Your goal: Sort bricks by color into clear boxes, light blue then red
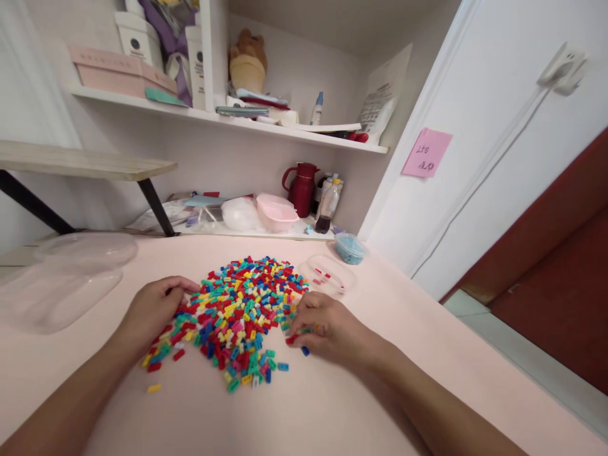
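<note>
A heap of several small coloured plastic pieces (240,310), red, blue, yellow, green and pink, lies on the pale pink table (332,405). My left hand (154,307) rests on the heap's left edge with fingers curled against the pieces. My right hand (327,326) sits at the heap's right edge, fingers bent down and pinched over a few red and blue pieces. A small clear dish (330,273) with a few red pieces lies just beyond my right hand.
A large clear plastic container (61,285) and its lid stand at the left. A small tub of blue bits (349,248) is at the table's back right. Behind are shelves with a red jug (300,188), bottles and a pink box. A white door frame is to the right.
</note>
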`<state>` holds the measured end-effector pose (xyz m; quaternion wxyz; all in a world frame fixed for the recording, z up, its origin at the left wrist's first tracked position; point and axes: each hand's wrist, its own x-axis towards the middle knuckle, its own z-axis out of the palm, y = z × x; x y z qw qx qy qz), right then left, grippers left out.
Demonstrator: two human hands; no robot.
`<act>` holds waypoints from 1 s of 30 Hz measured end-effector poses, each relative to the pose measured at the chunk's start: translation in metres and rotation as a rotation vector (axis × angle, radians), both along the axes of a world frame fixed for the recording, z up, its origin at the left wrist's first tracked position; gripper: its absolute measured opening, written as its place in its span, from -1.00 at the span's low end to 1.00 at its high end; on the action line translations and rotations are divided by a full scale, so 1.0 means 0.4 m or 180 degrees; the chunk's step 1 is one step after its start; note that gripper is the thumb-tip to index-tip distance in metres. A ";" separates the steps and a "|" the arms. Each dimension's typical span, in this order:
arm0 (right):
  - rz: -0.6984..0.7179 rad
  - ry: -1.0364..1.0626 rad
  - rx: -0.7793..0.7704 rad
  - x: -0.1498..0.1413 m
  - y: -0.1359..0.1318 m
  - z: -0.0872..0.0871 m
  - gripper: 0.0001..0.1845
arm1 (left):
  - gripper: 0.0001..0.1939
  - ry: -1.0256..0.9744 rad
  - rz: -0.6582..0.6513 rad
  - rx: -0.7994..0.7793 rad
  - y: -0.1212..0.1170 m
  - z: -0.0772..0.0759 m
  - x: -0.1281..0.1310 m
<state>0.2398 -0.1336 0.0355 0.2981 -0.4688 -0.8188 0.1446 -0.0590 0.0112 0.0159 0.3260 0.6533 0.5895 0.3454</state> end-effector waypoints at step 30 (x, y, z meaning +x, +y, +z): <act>-0.0111 0.0027 0.0052 -0.033 0.006 -0.044 -0.80 | -0.65 0.0162 0.0009 -0.0069 0.000 0.001 -0.001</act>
